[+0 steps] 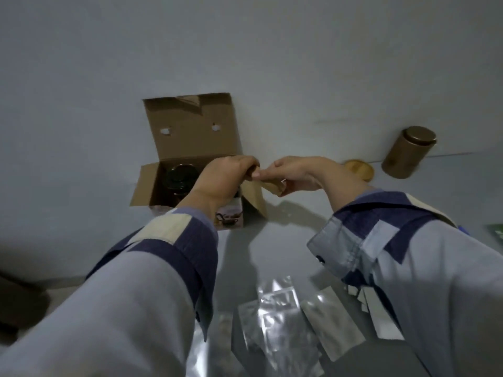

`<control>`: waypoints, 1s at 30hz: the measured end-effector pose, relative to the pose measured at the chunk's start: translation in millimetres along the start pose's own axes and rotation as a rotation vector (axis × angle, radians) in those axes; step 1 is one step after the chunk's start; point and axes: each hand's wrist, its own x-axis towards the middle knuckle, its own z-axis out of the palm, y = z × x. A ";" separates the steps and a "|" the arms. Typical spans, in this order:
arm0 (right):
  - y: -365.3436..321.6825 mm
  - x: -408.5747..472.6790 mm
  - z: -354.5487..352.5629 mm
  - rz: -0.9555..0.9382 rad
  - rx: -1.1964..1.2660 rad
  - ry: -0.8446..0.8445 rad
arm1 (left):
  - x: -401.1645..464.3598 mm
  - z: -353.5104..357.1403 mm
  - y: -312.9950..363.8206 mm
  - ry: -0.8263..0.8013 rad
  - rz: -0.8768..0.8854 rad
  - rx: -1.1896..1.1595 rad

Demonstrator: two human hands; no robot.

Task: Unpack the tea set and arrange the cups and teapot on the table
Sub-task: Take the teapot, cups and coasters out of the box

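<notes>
Grey table (pixel 272 240), open box (pixel 190 148), dim glassware (pixel 178 176) half-hidden behind left hand (pixel 223 178)

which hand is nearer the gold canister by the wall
Right. The right hand is at the open box's right flap, the canister standing apart further to its right. The left hand is over the box, farther away.

Both arms wore long sleeves of pale grey-blue cloth. The left sleeve (pixel 114 289) ended in a patchwork cuff of dark navy and cream panels. The right sleeve (pixel 424 273) carried navy patches, a light blue strip, a cream edge, and a dark button at its turned cuff.
</notes>
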 end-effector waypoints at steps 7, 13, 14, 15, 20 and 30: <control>65.7 -10.5 -50.0 0.056 -0.011 0.235 | 57.3 64.1 59.0 0.025 -0.196 -0.253; 138.6 31.3 -77.2 0.169 -0.334 0.435 | 77.7 145.2 63.9 -0.400 -0.430 -0.209; 150.1 39.6 -79.2 0.187 -0.375 0.455 | 76.9 155.2 63.5 -0.471 -0.445 -0.188; 160.5 48.4 -80.3 0.205 -0.414 0.479 | 76.3 163.2 62.5 -0.525 -0.461 -0.176; 182.0 97.4 -85.2 0.172 -0.556 0.607 | 72.0 189.6 53.6 -0.683 -0.582 -0.181; 186.8 154.9 -93.3 0.132 -0.537 0.732 | 70.2 201.5 48.9 -0.700 -0.548 -0.081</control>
